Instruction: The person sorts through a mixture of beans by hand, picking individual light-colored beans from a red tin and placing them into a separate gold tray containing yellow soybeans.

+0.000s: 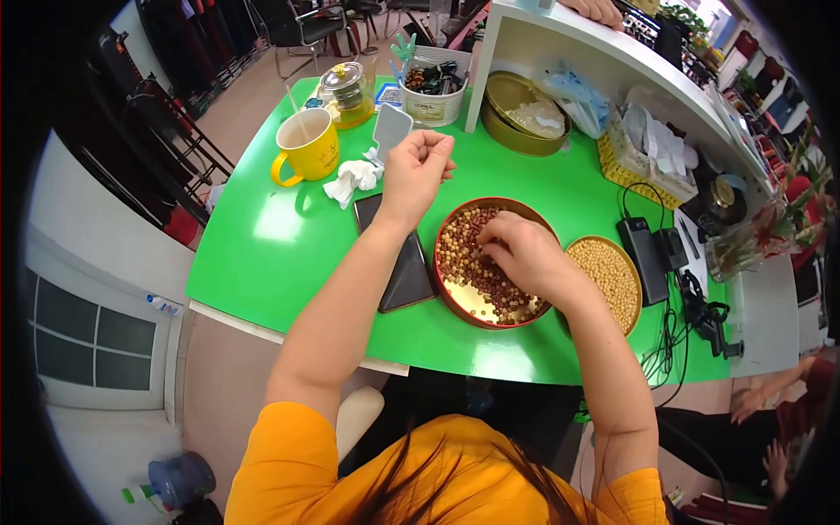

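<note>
A round red-rimmed tin [440, 276] holds reddish-brown beans [490, 284] mixed with pale yellow ones, and its gold bottom shows at the near side. Inside it, my right hand [529, 258] reaches down with thumb and fingers drawn together among the beans; anything between the fingertips is too small to make out. My left hand [418, 171] is raised above the table left of the tin, fingers curled closed, and its contents are hidden. To the right, a second round tin [636, 302] is full of pale yellow beans [604, 271].
Left of the bean tin lie a black phone [407, 276] and crumpled tissue [354, 181]. Beyond are a yellow mug [319, 153], a glass teapot [346, 96] and a white basket [433, 109]. Black adapters [643, 254] with cables lie right. Another person's hand [595, 10] rests on the white shelf [604, 44].
</note>
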Demonstrator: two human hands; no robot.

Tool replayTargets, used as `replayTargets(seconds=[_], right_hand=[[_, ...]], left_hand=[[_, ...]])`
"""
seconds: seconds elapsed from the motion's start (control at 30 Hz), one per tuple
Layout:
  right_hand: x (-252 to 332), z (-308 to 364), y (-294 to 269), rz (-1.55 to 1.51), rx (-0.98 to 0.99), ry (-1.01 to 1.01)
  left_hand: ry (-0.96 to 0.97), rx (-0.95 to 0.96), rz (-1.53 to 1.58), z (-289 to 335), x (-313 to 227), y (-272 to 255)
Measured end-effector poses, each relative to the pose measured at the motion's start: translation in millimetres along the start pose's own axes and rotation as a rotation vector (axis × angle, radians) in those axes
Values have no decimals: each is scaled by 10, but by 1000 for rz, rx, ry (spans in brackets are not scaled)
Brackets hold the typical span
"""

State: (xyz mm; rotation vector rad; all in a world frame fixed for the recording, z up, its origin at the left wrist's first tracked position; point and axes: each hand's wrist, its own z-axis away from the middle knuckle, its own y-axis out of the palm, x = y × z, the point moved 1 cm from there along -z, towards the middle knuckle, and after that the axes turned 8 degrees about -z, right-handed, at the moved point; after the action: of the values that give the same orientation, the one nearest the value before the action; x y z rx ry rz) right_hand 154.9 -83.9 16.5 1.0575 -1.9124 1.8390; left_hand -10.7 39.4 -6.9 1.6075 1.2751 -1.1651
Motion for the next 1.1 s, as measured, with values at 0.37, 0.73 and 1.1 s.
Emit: replayTargets(seconds=[0.37, 0.73, 1.1], right_hand=[[-17, -220, 483, 189, 149, -9], [-123, -1, -418, 458, 240, 148], [-462, 100, -459, 500, 130, -8]], left_hand=[[56, 43, -59, 128, 163, -182], [125, 132, -49, -237, -83, 749], [126, 86, -132, -395, 227, 979]])
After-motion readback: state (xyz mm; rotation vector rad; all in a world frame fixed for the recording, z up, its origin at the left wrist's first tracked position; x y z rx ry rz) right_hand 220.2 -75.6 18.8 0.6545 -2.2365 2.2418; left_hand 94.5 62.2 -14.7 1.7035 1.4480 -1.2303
